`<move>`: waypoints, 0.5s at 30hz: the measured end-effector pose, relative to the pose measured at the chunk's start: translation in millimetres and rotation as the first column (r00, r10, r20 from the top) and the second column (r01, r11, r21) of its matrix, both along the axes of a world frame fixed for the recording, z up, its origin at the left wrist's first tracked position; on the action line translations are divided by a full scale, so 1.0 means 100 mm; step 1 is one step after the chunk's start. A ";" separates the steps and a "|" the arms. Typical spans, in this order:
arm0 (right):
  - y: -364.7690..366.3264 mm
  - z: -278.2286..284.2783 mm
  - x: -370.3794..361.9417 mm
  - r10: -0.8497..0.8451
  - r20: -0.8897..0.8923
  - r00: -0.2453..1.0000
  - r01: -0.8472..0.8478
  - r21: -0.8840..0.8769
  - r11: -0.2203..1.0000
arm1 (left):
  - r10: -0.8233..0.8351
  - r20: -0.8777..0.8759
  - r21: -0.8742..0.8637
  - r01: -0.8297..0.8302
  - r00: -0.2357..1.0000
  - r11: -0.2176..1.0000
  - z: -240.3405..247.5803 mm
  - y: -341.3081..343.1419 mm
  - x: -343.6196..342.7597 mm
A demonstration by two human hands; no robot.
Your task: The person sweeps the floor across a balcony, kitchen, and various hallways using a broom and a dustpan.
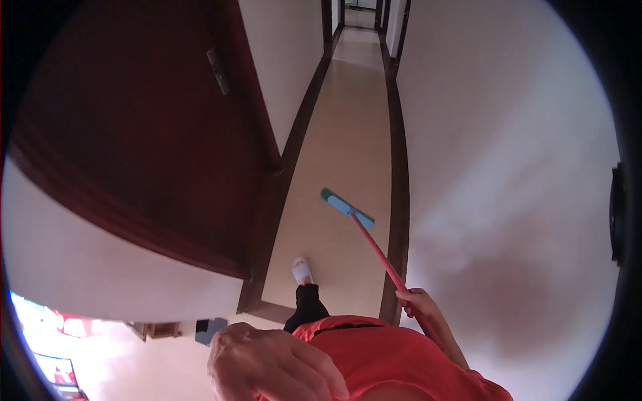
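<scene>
A broom with a light blue head [340, 204], dark green bristles and a red handle [378, 252] rests head-down on the corridor floor ahead of me. My right hand [416, 302] is closed around the handle at the lower right, close to the right wall. Below that grip, the handle runs on along my forearm, and its upper end is hidden. Large and near at the bottom edge is my left hand [267, 364], its back showing and its fingers bent and together. The fingertips are cut off by the edge, so anything in them is out of sight.
The narrow beige floor [344, 127] has dark borders and runs far ahead between white walls. A dark red-brown door [154, 134] with a metal handle [218, 71] fills the left. My slippered foot [302, 270] stands behind the broom head. A screen [57, 369] is at lower left.
</scene>
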State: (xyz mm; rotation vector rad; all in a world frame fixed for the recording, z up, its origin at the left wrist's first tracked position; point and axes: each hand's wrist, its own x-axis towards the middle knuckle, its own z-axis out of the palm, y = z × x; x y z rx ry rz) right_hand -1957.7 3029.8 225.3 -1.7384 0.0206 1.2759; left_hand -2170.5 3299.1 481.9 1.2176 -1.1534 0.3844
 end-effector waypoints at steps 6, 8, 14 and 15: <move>0.91 -0.28 0.79 -0.125 0.046 0.991 0.126 -0.033 0.991 | 0.404 0.437 -0.537 -0.127 0.804 0.834 -0.05 0.53 1.43; 1.16 -0.37 1.12 -0.150 0.073 0.986 0.157 -0.096 0.983 | 0.143 0.116 -0.135 -0.127 0.983 0.983 0.13 1.18 1.41; 2.14 0.05 1.63 -0.275 -0.008 0.961 0.274 -0.059 0.960 | 0.084 0.124 -0.148 -0.065 0.989 0.987 0.25 2.15 2.34; 2.33 0.11 1.75 -0.323 0.004 0.946 0.323 -0.041 0.946 | 0.041 0.076 -0.117 -0.031 0.996 0.993 0.27 2.33 2.54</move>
